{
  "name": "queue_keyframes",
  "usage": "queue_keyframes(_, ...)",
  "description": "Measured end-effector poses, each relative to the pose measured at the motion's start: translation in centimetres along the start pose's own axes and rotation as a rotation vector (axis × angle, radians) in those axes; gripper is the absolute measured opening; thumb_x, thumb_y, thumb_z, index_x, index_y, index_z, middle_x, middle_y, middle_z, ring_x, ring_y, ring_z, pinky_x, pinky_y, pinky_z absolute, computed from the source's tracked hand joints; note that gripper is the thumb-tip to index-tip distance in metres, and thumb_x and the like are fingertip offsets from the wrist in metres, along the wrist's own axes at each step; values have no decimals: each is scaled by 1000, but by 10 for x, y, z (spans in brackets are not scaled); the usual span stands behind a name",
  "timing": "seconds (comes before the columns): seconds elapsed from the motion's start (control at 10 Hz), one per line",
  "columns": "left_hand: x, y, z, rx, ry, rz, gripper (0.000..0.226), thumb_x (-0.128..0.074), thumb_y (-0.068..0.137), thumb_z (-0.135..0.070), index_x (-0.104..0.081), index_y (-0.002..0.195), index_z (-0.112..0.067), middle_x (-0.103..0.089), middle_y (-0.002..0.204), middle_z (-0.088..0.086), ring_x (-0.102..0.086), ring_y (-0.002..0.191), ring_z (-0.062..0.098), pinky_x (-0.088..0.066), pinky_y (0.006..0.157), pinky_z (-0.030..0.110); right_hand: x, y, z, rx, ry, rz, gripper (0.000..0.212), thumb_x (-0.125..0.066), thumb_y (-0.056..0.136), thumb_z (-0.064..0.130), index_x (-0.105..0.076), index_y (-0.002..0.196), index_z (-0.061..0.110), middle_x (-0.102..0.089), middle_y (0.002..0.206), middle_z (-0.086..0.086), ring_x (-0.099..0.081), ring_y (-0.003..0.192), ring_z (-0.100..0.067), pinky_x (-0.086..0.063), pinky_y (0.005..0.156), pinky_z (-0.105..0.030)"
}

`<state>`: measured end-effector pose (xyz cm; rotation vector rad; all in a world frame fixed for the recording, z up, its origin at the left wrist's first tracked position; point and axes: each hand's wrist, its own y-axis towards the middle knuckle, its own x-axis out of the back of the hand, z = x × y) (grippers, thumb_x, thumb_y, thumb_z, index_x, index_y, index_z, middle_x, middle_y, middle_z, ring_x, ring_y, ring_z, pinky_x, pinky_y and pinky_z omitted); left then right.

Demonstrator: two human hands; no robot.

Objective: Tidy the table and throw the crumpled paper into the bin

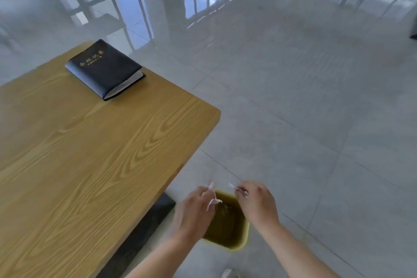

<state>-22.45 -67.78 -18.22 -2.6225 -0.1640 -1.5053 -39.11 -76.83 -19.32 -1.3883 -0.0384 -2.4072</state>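
Note:
A yellow-green bin [239,241] stands on the floor just off the table's right edge. Both my hands hover over its mouth. My left hand [194,212] pinches small white scraps of paper [213,202] at its fingertips. My right hand [257,203] pinches another white paper scrap [234,187]. The scraps are blurred and small. Dark stuff lies inside the bin; I cannot tell what it is.
The wooden table [90,153] fills the left side, with a black notebook with gold lettering [105,67] near its far corner. A dark table base [158,210] sits beside the bin. Glossy grey floor tiles spread to the right.

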Motion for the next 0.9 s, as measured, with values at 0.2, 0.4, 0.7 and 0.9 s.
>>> queue_keyframes(0.2,-118,-3,64,140,94,184,26,-53,101,-28,-63,125,-27,-62,126,-11,-63,101,6,-53,85,17,-108,-5,-69,-125,-24,190,15,-56,91,29,-69,86,23,-68,86,5,-61,89,-19,-40,65,-27)
queue_keyframes(0.4,-194,-1,106,198,139,259,23,-51,101,-23,-66,119,-25,-64,115,-8,-62,96,10,-56,79,24,-176,-1,-113,-194,-52,318,17,-52,96,27,-68,92,22,-66,90,5,-58,97,-23,-48,70,-30)
queue_keyframes(0.7,-218,3,112,255,123,313,37,-45,98,-19,-54,132,-32,-55,108,-7,-55,90,12,-55,76,28,-197,-1,-123,-215,-37,360,35,-58,96,30,-57,131,27,-59,129,8,-47,122,-17,-49,95,-34)
queue_keyframes(0.9,-151,3,76,200,98,221,41,-43,100,-20,-51,139,-28,-57,122,-5,-57,100,17,-52,84,29,-139,7,-88,-177,-8,282,37,-59,94,31,-59,130,26,-61,128,6,-53,122,-18,-49,98,-35)
